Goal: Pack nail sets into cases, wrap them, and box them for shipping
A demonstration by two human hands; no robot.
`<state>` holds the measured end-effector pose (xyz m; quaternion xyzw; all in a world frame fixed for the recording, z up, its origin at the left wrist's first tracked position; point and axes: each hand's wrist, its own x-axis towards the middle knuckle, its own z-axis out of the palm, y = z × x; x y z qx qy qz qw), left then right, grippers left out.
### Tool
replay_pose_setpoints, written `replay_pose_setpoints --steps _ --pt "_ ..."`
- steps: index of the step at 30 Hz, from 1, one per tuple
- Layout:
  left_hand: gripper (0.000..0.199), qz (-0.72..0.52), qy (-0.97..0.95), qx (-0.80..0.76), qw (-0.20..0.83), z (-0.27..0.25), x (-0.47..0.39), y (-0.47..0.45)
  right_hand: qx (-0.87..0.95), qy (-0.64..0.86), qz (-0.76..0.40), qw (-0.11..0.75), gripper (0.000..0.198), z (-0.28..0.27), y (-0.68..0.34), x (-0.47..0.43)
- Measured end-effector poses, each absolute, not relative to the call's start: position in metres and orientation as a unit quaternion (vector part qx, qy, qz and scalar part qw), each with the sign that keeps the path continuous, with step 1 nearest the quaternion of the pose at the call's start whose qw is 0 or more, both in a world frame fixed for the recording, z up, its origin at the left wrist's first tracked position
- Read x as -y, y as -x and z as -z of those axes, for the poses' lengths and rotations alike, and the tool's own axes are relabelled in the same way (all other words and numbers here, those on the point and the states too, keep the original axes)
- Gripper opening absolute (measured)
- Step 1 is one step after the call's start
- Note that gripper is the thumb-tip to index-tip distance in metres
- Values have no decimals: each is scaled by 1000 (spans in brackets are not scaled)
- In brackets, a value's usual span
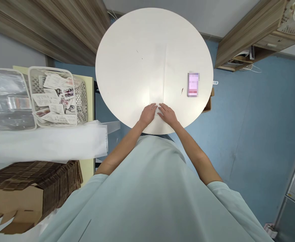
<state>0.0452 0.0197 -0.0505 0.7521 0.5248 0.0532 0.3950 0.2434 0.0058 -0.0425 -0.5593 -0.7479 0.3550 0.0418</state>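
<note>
Long, thin, pale translucent sheet [157,74] lies along the middle of the round white worktop [122,70], length running far to near. Left bare hand [148,113] and right bare hand [168,114] sit side by side at its near end, fingertips almost meeting. Fingers on both curled, gaps narrow — cannot tell whether they pinch the sheet or only press on it.

Handling, as judged: even pressure from both hands, side edges kept parallel, light touch; material this thin probably creases or skews easily. Flat pink rectangular object [193,85] lies well apart to the right.

Hard to make out: left edge and far end fade into the white surface; right edge is a faint line. Near end partly hidden by fingers. Paper or film — uncertain. Pink object's face blurred into blocks.
</note>
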Motion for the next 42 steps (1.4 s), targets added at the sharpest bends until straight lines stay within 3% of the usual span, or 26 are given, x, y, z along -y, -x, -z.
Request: replay_pose_setpoints --steps 4,15,19,23,27,32,37,42 --pt "52 -69 -744 -530 400 45 16 -35 765 532 -362 31 55 44 -244 26" --pt "61 -103 -599 -613 505 33 55 -21 765 519 -382 28 53 37 -246 65" --pt "52 -111 -550 -646 518 33 41 -19 722 574 -384 41 47 40 -239 47" --pt "23 -99 -543 -677 487 35 29 -20 670 632 -385 55 49 41 -231 33" --pt "29 -49 -553 -711 431 42 15 -28 627 668 -396 65 41 45 -227 18" --pt "15 -38 -574 -713 401 49 4 -38 586 719 -371 39 45 49 -222 2" --pt "58 -79 -649 -679 335 61 -5 -36 687 647 -328 44 59 54 -219 -10" --pt "68 -48 -761 -536 363 75 -25 -26 737 575 -354 28 65 62 -225 -14"
